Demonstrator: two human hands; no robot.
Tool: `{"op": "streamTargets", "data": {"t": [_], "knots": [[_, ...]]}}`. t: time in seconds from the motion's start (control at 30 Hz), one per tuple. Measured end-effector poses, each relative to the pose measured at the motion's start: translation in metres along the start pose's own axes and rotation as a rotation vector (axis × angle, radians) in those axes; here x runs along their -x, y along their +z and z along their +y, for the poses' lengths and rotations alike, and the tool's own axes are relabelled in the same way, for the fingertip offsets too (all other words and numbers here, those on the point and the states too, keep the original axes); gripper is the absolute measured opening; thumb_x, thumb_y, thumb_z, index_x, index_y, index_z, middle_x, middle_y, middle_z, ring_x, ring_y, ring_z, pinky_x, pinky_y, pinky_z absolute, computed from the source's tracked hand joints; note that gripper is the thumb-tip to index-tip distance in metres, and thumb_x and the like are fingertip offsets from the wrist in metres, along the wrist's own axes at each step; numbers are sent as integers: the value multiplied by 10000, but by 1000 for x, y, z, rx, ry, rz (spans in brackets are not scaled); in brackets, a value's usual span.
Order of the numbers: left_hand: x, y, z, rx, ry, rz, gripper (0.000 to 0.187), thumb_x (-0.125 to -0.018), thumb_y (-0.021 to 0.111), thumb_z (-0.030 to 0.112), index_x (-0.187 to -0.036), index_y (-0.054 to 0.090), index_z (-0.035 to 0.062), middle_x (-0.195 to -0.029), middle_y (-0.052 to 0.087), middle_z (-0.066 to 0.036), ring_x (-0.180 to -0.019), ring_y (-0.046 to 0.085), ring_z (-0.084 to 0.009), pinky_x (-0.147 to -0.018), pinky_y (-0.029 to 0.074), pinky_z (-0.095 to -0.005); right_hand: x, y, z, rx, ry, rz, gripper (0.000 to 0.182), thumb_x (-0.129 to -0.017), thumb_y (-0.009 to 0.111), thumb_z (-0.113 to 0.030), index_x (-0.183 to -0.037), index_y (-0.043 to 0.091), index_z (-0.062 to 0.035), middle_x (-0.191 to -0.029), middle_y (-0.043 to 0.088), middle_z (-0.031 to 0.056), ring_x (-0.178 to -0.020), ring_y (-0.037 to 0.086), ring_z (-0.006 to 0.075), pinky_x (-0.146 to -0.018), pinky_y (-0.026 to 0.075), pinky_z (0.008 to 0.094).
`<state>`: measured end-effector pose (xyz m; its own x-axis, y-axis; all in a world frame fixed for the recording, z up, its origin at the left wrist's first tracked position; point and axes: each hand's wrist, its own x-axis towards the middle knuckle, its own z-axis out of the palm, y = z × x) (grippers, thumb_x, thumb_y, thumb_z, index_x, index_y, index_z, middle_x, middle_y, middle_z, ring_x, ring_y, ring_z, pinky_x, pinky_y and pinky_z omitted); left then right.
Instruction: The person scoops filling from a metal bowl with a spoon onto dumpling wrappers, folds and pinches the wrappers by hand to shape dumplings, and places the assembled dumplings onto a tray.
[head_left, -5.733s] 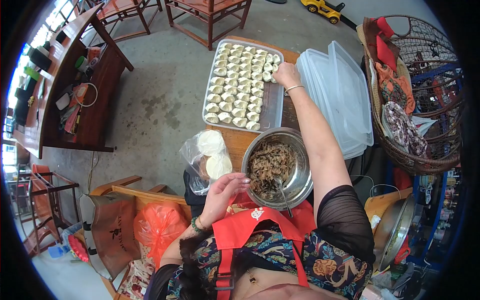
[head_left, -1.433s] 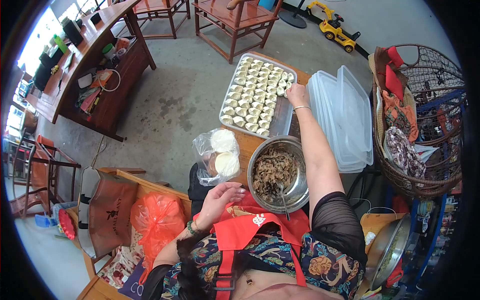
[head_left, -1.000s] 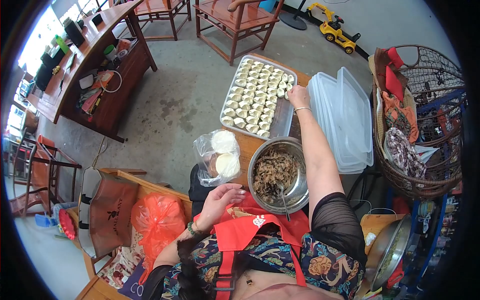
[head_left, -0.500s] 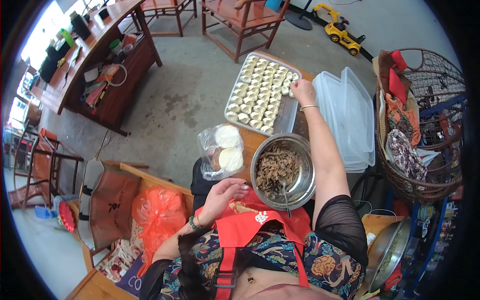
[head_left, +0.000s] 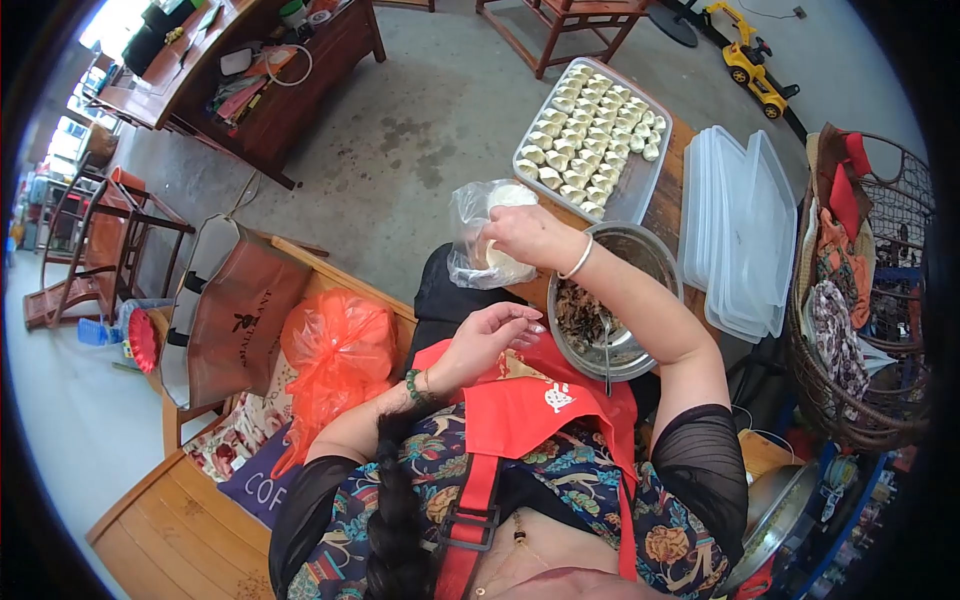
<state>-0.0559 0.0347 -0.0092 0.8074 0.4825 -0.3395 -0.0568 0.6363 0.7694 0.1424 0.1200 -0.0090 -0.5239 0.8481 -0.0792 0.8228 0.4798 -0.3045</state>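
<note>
I am looking down at a small wooden worktop [head_left: 672, 190] crowded with dumpling work. At its far end the tray [head_left: 640, 190] is nearly full, with rows of folded dumplings [head_left: 590, 125] running almost to its right edge. Stacked clear lids [head_left: 740, 230] are lying just beside it on the right. Nearer me, the steel bowl [head_left: 655, 262] is holding dark chopped filling [head_left: 578, 305], and a spoon [head_left: 606, 350] is leaning in it with its handle toward me.

The step in hand, as I judge it, is fetching a fresh wrapper. My right hand [head_left: 528, 235] is reaching across the bowl into the plastic bag [head_left: 470, 245] at the worktop's left edge, its fingers curling over the pale round wrappers [head_left: 508, 196]; I cannot tell whether one is already pinched. My left hand [head_left: 488, 338] is waiting above my red apron [head_left: 520, 410], palm up, fingers loosely spread and holding nothing.

The next move, I think, calls for peeling off a single wrapper without dragging the bag, laying it flat in the left palm, then taking the spoon for filling.
</note>
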Motion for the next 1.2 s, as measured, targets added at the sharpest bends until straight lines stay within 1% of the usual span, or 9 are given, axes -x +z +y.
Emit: {"op": "streamTargets", "data": {"t": [0.07, 0.13, 0.2, 0.27, 0.43, 0.7, 0.93, 1.0, 1.2], "knots": [[3, -1, 0, -9, 2, -13, 286, -1023, 493, 139, -1246, 551, -31, -1138, 659, -125, -1047, 643, -187, -931, 519, -336, 0, 16, -1, 55, 11, -33, 149, -833, 590, -152, -874, 721, -95, -898, 626, 132, -890, 661, 295, -757, 544, 406], [4, -1, -2, -5, 18, -15, 289, -1027, 490, 147, -1250, 549, -27, -1134, 657, -124, -1039, 645, -189, -926, 521, -338, 5, 20, -4, 142, -17, 18, 178, -822, 576, -139, -897, 729, -91, -919, 618, 136, -908, 665, 294, -770, 548, 409], [3, -2, -3, -1, 18, -30, 289, -1028, 488, 147, -1252, 548, -25, -1130, 656, -124, -1036, 646, -190, -925, 522, -340, 12, 21, -5, 149, -3, 21, 169, -822, 575, -130, -888, 721, -75, -925, 612, 147, -915, 664, 294, -767, 547, 404], [2, -2, -5, 3, 16, -43, 288, -1028, 486, 147, -1253, 547, -24, -1126, 655, -125, -1032, 647, -192, -924, 523, -341, 16, 24, -6, 124, 6, 107, 159, -821, 577, -127, -876, 715, -71, -933, 609, 146, -915, 662, 287, -767, 547, 390], [2, 2, -2, 3, -20, -33, 268, -1029, 473, 118, -1237, 543, -36, -1113, 652, -131, -1012, 650, -192, -925, 528, -340, 19, 31, -7, 192, 35, 158, 131, -801, 576, -111, -830, 696, -67, -947, 596, 131, -906, 652, 269, -763, 546, 383], [6, 9, -1, -23, -15, -13, 262, -1026, 472, 103, -1233, 545, -41, -1125, 652, -140, -1017, 653, -198, -924, 534, -339, 15, 40, -2, 78, -6, 332, 115, -773, 588, -143, -757, 672, -65, -889, 569, 106, -958, 603, 265, -826, 512, 369], [11, 9, -5, -18, -35, 23, 264, -1023, 469, 93, -1233, 551, -43, -1130, 657, -149, -1021, 662, -208, -926, 536, -337, 18, 43, 4, 113, -46, 347, 125, -770, 587, -148, -712, 662, -67, -871, 563, 98, -925, 590, 254, -809, 502, 369], [12, 10, -5, -31, -36, 22, 263, -1022, 468, 92, -1232, 552, -43, -1131, 656, -151, -1023, 661, -210, -927, 536, -338, 18, 41, 6, 112, -102, 351, 101, -772, 580, -131, -711, 631, -68, -875, 559, 86, -897, 589, 246, -784, 496, 357], [14, 16, -1, -29, -42, 22, 264, -1022, 469, 97, -1230, 553, -42, -1131, 656, -161, -1028, 661, -224, -927, 533, -343, 19, 41, 8, 153, -147, 394, 137, -755, 588, -159, -667, 655, -79, -849, 565, 73, -931, 578, 238, -810, 498, 359]]}}
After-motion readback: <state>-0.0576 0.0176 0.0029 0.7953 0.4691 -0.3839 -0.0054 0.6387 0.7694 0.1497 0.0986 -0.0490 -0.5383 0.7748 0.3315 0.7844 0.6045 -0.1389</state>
